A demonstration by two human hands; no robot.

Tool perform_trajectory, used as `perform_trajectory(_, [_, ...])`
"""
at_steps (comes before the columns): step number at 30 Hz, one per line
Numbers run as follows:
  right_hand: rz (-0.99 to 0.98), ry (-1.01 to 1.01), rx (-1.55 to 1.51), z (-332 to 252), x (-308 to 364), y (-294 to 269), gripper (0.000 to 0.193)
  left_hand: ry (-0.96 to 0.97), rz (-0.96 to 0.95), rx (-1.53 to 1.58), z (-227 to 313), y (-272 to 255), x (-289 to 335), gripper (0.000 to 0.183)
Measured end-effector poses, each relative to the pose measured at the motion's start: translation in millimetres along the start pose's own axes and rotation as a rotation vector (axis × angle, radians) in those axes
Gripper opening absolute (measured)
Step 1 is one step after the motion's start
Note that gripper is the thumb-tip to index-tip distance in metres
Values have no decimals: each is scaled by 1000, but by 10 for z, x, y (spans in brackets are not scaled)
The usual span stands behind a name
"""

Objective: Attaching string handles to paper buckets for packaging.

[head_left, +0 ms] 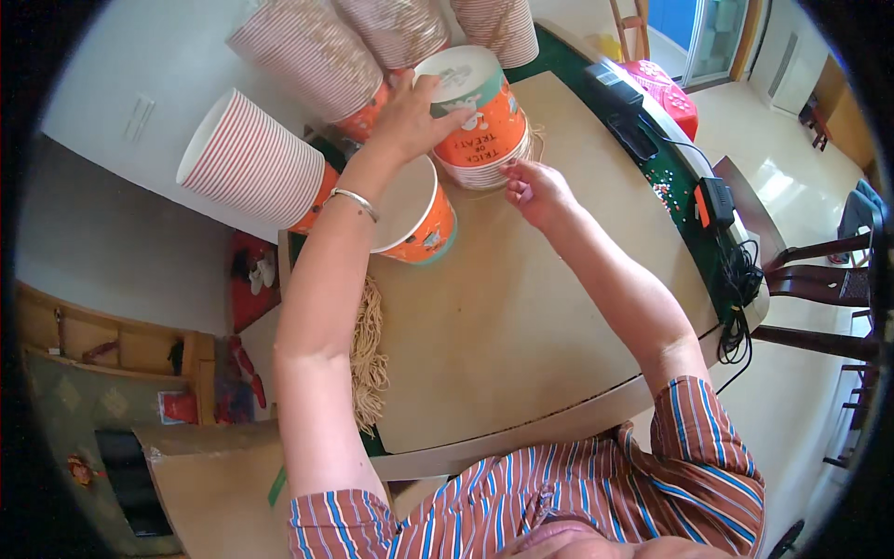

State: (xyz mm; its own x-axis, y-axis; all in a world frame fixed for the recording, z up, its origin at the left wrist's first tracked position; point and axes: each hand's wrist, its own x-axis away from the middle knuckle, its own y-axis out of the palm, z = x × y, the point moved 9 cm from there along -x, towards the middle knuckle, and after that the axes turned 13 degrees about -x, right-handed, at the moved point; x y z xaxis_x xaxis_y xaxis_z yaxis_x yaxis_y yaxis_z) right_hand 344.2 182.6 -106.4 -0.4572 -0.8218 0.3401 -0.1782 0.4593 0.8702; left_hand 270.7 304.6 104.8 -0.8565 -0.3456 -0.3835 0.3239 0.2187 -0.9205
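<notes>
An orange paper bucket with a teal band and printed figures stands upside down, with several white rims stacked beneath it. My left hand is on its upper left side, thumb across the printed wall and fingers bent at the base edge. My right hand is closed in a pinch at the lower right rims; what lies between its fingertips is hidden. Beige cord shows just behind those fingertips. Below my left wrist, another orange bucket stands upright, its white inside partly covered by my arm.
Along the far left edge lean tall nested bucket stacks, some in clear wrap. A bundle of beige cords hangs at the table's left edge. Black adapters and coiled cables lie along the right edge. Wooden chairs stand beyond.
</notes>
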Motion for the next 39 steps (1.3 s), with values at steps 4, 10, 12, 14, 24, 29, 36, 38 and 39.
perform_trajectory(4, [50, -16, -12, 116, -57, -34, 13, -18, -15, 36, 16, 14, -15, 80])
perform_trajectory(10, [198, -123, 88, 156, -66, -46, 8, -44, -10, 55, -23, 23, -22, 80])
perform_trajectory(12, [217, -120, 109, 184, -64, -49, 9, -44, -26, 40, -17, 29, -25, 81])
perform_trajectory(14, [236, -115, 130, 221, -48, -42, 10, -46, 8, 38, 22, 4, -3, 78])
perform_trajectory(24, [367, -132, 381, 372, -64, 34, 7, -40, 49, 47, 0, -29, -21, 75])
perform_trajectory(29, [371, -205, 381, 362, -166, 9, 8, -44, 51, 38, 64, -21, -79, 76])
perform_trajectory(36, [336, -161, 265, 435, -45, 12, 4, -50, 40, 58, -24, 13, -16, 80])
perform_trajectory(38, [313, -144, 301, 384, 18, 34, 3, -61, 38, 70, -66, 15, 16, 84])
perform_trajectory(39, [287, -104, 304, 362, 31, 30, 3, -64, 30, 90, -45, 15, 8, 87])
